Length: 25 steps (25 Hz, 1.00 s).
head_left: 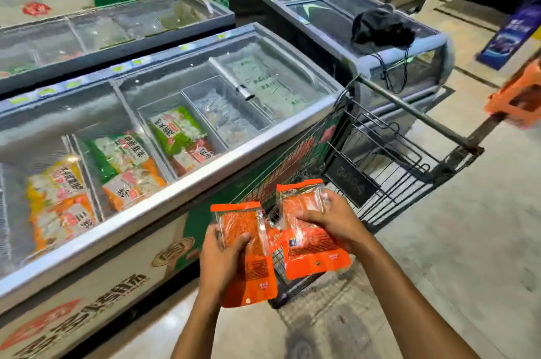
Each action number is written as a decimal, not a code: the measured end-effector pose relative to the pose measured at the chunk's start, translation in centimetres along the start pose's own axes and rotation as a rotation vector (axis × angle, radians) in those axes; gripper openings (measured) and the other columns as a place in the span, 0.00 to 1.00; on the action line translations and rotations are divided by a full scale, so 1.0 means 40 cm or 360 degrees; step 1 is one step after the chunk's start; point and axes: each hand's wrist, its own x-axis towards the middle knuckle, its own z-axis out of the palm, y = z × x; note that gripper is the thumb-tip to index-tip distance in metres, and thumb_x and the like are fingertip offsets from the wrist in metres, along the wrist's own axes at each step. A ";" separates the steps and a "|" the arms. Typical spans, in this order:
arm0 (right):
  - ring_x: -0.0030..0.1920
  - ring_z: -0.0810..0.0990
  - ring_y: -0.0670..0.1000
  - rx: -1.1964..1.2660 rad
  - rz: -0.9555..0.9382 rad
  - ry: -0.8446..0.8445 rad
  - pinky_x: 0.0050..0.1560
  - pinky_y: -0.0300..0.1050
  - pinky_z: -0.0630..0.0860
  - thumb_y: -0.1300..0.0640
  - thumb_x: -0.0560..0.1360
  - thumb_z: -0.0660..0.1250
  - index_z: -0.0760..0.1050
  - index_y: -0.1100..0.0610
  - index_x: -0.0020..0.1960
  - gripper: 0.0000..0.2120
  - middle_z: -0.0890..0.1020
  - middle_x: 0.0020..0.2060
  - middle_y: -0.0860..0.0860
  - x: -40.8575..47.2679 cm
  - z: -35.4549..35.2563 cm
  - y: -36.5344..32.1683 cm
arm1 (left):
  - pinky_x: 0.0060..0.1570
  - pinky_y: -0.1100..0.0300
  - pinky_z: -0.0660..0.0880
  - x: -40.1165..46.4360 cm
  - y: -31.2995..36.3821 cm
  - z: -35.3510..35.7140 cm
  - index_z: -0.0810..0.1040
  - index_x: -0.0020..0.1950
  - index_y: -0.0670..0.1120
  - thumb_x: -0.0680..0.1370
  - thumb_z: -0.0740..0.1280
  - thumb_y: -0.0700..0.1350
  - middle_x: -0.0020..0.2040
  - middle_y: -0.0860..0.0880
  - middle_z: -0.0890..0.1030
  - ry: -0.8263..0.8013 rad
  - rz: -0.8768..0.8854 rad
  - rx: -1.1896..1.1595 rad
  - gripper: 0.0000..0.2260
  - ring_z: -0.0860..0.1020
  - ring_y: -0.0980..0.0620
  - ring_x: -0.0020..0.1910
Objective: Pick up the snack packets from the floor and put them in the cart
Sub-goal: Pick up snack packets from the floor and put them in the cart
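Two orange snack packets — left packet (pixel 248 253) gripped in left hand (pixel 222 253), right packet (pixel 310 238) in right hand (pixel 330 221) — held over the cart (pixel 389 154); release comes next.

A long chest freezer (pixel 187 171) with sliding glass lids fills the left and centre of the frame, holding green, yellow and orange frozen-food bags (pixel 175 130) in wire compartments. Behind it, at upper left, stands a second freezer (pixel 117 28). A third freezer (pixel 336 16) at upper centre carries a black bag (pixel 380 26) on its lid, cords dangling down its front.
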 end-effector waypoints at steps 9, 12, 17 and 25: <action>0.58 0.83 0.59 -0.0212 0.0048 -0.0019 0.60 0.64 0.80 0.36 0.50 0.86 0.77 0.53 0.62 0.45 0.84 0.58 0.55 0.314 -0.095 0.024 | 0.42 0.62 0.80 0.209 -0.017 0.202 0.74 0.55 0.47 0.77 0.75 0.43 0.49 0.50 0.84 0.0004 -0.0145 -0.0091 0.13 0.84 0.59 0.42; 0.60 0.82 0.54 -0.0302 0.0063 -0.0014 0.64 0.59 0.78 0.39 0.56 0.85 0.77 0.53 0.61 0.39 0.83 0.59 0.51 0.418 -0.082 0.048 | 0.37 0.69 0.75 0.318 -0.051 0.272 0.74 0.58 0.41 0.77 0.75 0.41 0.50 0.47 0.85 -0.0022 -0.0203 -0.0107 0.14 0.83 0.61 0.40; 0.61 0.82 0.57 -0.0356 0.0238 -0.0104 0.60 0.52 0.81 0.43 0.58 0.86 0.75 0.56 0.64 0.40 0.83 0.61 0.56 0.615 -0.067 0.179 | 0.54 0.51 0.78 0.465 -0.180 0.394 0.73 0.63 0.42 0.75 0.76 0.42 0.55 0.45 0.84 0.0032 -0.0406 -0.0109 0.20 0.82 0.45 0.53; 0.31 0.81 0.48 -0.0491 0.0511 -0.0277 0.30 0.40 0.80 0.68 0.68 0.79 0.74 0.57 0.47 0.17 0.83 0.30 0.49 0.970 -0.038 0.580 | 0.56 0.45 0.79 0.710 -0.581 0.601 0.76 0.62 0.46 0.70 0.78 0.55 0.52 0.45 0.85 0.0272 -0.0773 -0.0164 0.25 0.83 0.45 0.50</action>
